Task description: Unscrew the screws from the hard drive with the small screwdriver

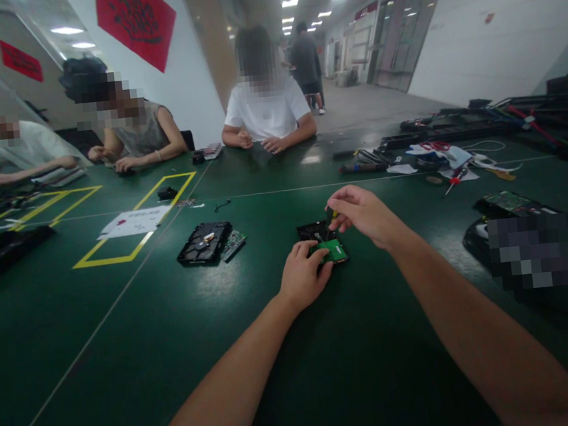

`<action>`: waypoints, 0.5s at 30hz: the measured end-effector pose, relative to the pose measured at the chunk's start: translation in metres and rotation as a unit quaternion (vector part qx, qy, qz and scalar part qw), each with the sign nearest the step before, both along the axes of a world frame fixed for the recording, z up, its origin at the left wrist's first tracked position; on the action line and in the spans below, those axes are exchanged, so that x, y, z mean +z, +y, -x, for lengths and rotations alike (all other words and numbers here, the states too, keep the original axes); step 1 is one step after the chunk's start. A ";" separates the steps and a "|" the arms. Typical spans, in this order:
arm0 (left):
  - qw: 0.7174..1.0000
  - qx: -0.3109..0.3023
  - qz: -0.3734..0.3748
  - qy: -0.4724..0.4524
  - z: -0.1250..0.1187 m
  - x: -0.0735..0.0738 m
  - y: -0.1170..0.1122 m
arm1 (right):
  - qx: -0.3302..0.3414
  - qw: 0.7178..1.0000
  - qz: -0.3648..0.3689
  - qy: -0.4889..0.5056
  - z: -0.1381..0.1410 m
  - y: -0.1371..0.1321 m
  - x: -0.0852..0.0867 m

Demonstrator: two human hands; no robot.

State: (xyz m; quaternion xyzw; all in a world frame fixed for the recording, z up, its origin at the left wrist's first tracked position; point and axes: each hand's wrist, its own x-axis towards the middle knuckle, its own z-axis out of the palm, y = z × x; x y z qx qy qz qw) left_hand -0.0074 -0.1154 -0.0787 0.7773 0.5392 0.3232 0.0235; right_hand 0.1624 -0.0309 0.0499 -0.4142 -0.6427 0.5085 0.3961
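A black hard drive [312,231] with a green circuit board [334,251] lies on the green table [176,344] in front of me. My left hand [303,277] rests on the drive's near edge, fingers curled and pressing on the green board. My right hand [362,215] hovers just above the drive, fingers pinched round the handle of a small screwdriver [331,216] that points down at the drive.
A second black hard drive [204,242] with a loose circuit board [233,245] lies to the left. A white paper [134,222] sits in a yellow-taped box. Tools and cables [439,158] crowd the right side. Three people sit across the table.
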 end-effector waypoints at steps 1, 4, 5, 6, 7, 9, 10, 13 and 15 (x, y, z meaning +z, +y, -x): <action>1.000 -0.001 0.000 0.000 0.000 0.000 0.000 | 0.005 1.000 -0.010 -0.004 0.000 0.001 0.000; 1.000 -0.001 0.005 0.001 0.000 0.000 0.001 | 0.010 0.998 -0.053 -0.025 -0.001 0.002 0.000; 1.000 -0.001 0.006 0.001 0.000 0.000 0.001 | 0.010 0.997 -0.064 -0.029 -0.001 0.002 0.000; 1.000 0.000 0.008 0.001 0.000 0.000 0.000 | 0.010 0.997 -0.069 -0.030 -0.001 0.001 0.001; 1.000 0.001 0.009 0.001 0.000 0.000 0.000 | 0.008 0.997 -0.070 -0.027 0.000 0.000 0.001; 1.000 0.002 0.013 0.002 0.000 0.001 0.000 | -0.001 0.998 -0.058 -0.021 0.000 -0.001 0.002; 1.000 0.003 0.014 0.003 0.000 0.001 0.000 | -0.008 0.999 -0.049 -0.017 0.001 -0.002 0.002; 1.000 0.005 0.012 0.004 0.000 0.002 -0.001 | -0.016 1.000 -0.024 -0.004 0.001 -0.002 0.002; 1.000 0.002 0.009 0.004 0.000 0.002 -0.001 | -0.010 1.000 -0.014 0.010 0.000 -0.001 0.001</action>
